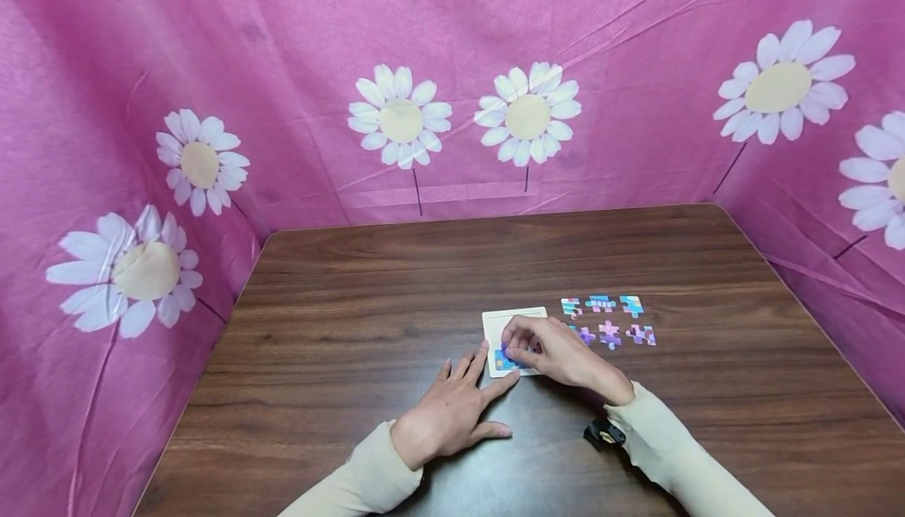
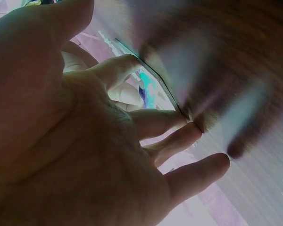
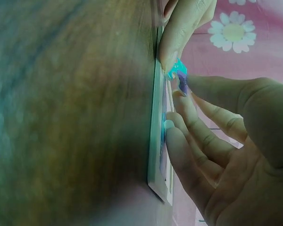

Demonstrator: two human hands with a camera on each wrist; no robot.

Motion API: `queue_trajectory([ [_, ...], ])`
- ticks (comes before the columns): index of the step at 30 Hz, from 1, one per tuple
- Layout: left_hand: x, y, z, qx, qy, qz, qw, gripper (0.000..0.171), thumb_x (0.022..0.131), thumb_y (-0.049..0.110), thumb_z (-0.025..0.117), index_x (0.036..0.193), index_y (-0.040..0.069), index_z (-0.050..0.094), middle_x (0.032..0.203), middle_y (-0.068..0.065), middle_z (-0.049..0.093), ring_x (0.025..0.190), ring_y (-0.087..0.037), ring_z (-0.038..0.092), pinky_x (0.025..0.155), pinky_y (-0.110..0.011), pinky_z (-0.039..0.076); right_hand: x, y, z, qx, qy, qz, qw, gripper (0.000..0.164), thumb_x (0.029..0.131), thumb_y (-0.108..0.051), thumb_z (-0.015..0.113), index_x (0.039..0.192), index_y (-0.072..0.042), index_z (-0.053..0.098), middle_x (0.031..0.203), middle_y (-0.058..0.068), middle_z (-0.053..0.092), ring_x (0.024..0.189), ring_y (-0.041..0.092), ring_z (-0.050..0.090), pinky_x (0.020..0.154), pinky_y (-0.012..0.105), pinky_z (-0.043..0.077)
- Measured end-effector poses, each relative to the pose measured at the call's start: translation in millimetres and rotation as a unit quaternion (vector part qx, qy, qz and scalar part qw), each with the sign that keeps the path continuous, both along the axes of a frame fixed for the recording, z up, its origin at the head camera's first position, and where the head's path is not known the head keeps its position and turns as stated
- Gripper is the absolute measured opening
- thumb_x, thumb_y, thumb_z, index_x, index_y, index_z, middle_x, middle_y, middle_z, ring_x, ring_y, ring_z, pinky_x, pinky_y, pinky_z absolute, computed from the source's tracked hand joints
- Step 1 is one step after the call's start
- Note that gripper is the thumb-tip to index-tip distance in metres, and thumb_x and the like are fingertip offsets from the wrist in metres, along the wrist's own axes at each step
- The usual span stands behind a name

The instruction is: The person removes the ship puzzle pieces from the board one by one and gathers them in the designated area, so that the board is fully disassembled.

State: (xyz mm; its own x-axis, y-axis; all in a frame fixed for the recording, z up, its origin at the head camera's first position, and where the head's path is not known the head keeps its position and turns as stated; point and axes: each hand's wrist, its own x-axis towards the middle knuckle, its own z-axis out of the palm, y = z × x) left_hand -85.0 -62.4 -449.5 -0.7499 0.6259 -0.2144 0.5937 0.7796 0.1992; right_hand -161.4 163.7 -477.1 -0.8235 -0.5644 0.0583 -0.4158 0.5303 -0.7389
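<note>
A small white puzzle frame (image 1: 497, 320) lies on the table, with blue pieces (image 1: 500, 363) set along its near side. My left hand (image 1: 452, 415) rests flat with spread fingers, its fingertips touching the frame's left and near edges. Over the frame, my right hand (image 1: 558, 352) pinches a puzzle piece between thumb and fingers. In the right wrist view that puzzle piece (image 3: 181, 81) is turquoise and purple, tilted above the frame (image 3: 155, 179). Most of the frame's inside is hidden behind the right hand in the head view.
Several loose puzzle pieces (image 1: 610, 333) lie in two rows right of the frame, partly behind the right hand. The brown wooden table (image 1: 339, 305) is bordered by a pink curtain (image 1: 304, 69) with daisies. A black strap device (image 1: 604, 434) sits at the right wrist.
</note>
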Motion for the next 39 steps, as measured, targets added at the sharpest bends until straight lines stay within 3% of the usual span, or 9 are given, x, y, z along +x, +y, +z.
queue_trajectory([
  [14,-1.0,1.8,-2.7,-0.012,-0.014,0.016,0.9997,0.075,0.096,0.067,0.057,0.163,0.044,0.031,0.174,-0.020,0.021,0.154,-0.037,0.037,0.113,-0.068,0.042,-2.8,1.5,-0.3,-0.055,-0.026,0.002,0.998,0.008,0.099,-0.007,0.069,0.100,-0.015,0.068,0.089,-0.002,0.072,0.082,0.007,0.066,0.079,0.026,0.057],
  [26,-0.2,2.1,-1.6,-0.011,-0.025,0.020,0.9994,0.076,0.096,0.067,0.057,0.163,0.045,0.030,0.175,-0.018,0.017,0.156,-0.036,0.035,0.115,-0.067,0.041,-9.5,16.6,8.7,-0.077,-0.065,-0.014,0.995,0.005,0.099,-0.013,0.071,0.103,-0.015,0.069,0.093,0.001,0.073,0.085,0.009,0.067,0.075,0.025,0.054],
  [33,-0.1,1.6,-0.5,-0.009,-0.034,0.021,0.9992,0.076,0.096,0.067,0.057,0.163,0.046,0.028,0.175,-0.018,0.016,0.157,-0.036,0.033,0.116,-0.068,0.039,-15.9,34.2,19.5,-0.091,-0.074,-0.024,0.993,0.006,0.099,-0.013,0.071,0.104,-0.010,0.069,0.093,0.008,0.075,0.082,0.020,0.072,0.069,0.034,0.061],
  [39,-0.4,1.9,-2.1,-0.009,-0.040,0.024,0.9989,0.076,0.097,0.066,0.056,0.164,0.046,0.027,0.176,-0.018,0.014,0.158,-0.036,0.031,0.117,-0.068,0.038,-18.5,52.7,30.3,-0.064,-0.103,-0.024,0.992,0.009,0.100,-0.016,0.070,0.105,-0.009,0.067,0.093,0.015,0.073,0.075,0.025,0.070,0.064,0.039,0.061],
])
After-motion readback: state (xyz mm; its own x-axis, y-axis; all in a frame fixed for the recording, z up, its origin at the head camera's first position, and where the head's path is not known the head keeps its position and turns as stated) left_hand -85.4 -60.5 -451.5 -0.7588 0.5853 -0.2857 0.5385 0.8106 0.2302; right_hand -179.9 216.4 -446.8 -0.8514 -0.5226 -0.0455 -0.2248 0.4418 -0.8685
